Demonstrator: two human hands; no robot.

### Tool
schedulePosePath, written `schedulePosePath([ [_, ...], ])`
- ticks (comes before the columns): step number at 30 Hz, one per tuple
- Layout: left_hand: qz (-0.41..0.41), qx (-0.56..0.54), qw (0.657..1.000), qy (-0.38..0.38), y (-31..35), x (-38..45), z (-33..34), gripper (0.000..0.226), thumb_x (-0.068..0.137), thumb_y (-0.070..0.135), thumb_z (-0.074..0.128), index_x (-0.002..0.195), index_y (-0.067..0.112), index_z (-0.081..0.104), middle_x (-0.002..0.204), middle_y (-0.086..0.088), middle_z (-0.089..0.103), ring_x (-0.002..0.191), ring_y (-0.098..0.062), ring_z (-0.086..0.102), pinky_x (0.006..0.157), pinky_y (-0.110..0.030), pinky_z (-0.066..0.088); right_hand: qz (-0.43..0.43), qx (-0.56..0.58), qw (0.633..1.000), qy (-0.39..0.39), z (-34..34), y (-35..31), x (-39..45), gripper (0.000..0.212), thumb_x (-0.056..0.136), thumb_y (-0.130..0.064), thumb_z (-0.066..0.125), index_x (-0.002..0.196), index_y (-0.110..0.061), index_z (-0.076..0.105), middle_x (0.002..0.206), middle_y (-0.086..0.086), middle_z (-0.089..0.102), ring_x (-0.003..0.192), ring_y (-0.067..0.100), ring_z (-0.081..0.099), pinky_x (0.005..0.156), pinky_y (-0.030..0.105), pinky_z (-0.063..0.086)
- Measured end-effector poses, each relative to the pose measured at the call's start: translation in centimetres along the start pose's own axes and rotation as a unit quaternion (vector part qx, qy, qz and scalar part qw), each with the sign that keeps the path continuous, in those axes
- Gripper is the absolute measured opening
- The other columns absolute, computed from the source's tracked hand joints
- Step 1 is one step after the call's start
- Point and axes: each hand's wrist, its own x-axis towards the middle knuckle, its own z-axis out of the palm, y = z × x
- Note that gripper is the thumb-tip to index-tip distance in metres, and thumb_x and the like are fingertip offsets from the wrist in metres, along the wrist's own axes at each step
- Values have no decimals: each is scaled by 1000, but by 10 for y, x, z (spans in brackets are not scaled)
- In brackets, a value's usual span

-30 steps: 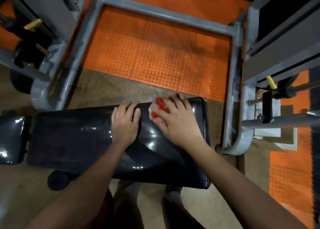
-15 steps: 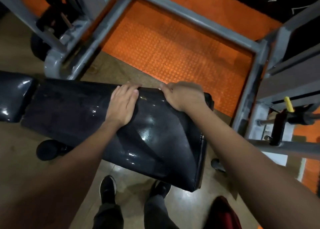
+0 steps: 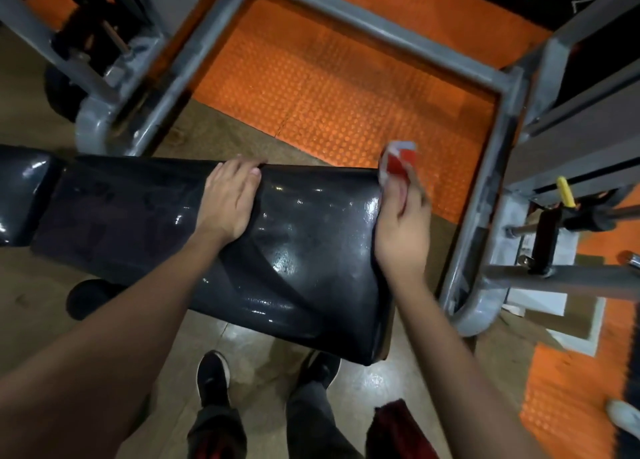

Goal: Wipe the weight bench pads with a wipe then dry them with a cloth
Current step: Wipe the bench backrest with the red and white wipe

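- Head camera looks down at my two bare arms and a big black bench pad (image 3: 298,250) in the middle of the frame.
- That pad is shiny and looks wet, with bright spots of light on it.
- My left hand (image 3: 228,202) lies flat on the pad near its top edge, fingers stretched out and close together. It holds nothing.
- My right hand (image 3: 401,230) is at the right end of the pad, with the fingers curled.
- My right hand grips a wipe (image 3: 398,162) that is red and white. It is bunched up and sticks out above my fingers.
- That wipe is at the top right corner of the pad. I cannot tell if it touches the pad.
- My right hand is a bit blurry.
- Another small black pad (image 3: 20,195) sits at the left edge of the frame, just beside the big one.
- Orange bumpy floor mat (image 3: 329,87) fills the upper middle of the frame.
- Grey metal frame (image 3: 377,32) goes around the mat, and grey bars run down the right side.
- My black shoes (image 3: 213,377) stand on the brown floor at the bottom, just below the pad.
- Something dark red like a cloth (image 3: 394,427) shows at the bottom, near my right arm. I cannot tell what holds it.
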Motion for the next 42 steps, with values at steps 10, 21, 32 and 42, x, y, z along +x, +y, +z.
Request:
schedulePosePath([
  [10,-4,-5,1000,-7,1,1,-1,50,107,41,16,138,26,53,138,0,54,142,-19,37,119,-45,24,-62,-42,990,-120,-36,21,-135,58,95,-59,55,150,-56,39,169,0,9,152,20,28,118,9,16],
  [21,-7,-5,1000,-6,0,-1,-3,44,109,35,22,138,24,53,138,-3,54,140,-20,38,120,-42,22,-140,-120,981,-63,-15,10,-100,40,103,-40,55,142,-43,58,169,15,11,151,35,29,121,47,32],
  [32,-9,-12,1000,-6,2,1,-3,45,109,35,22,138,23,54,141,-3,52,144,-19,34,122,-41,18,-121,-163,977,-70,-5,-4,-39,45,93,-55,59,138,-50,58,165,19,19,141,42,40,117,44,37],
  [42,-9,-22,1000,-1,2,1,-4,45,108,36,23,138,23,54,141,-1,53,143,-19,35,121,-39,19,-273,-369,875,-153,-25,15,-165,54,100,-57,47,153,-51,38,172,1,17,157,41,11,123,63,14],
])
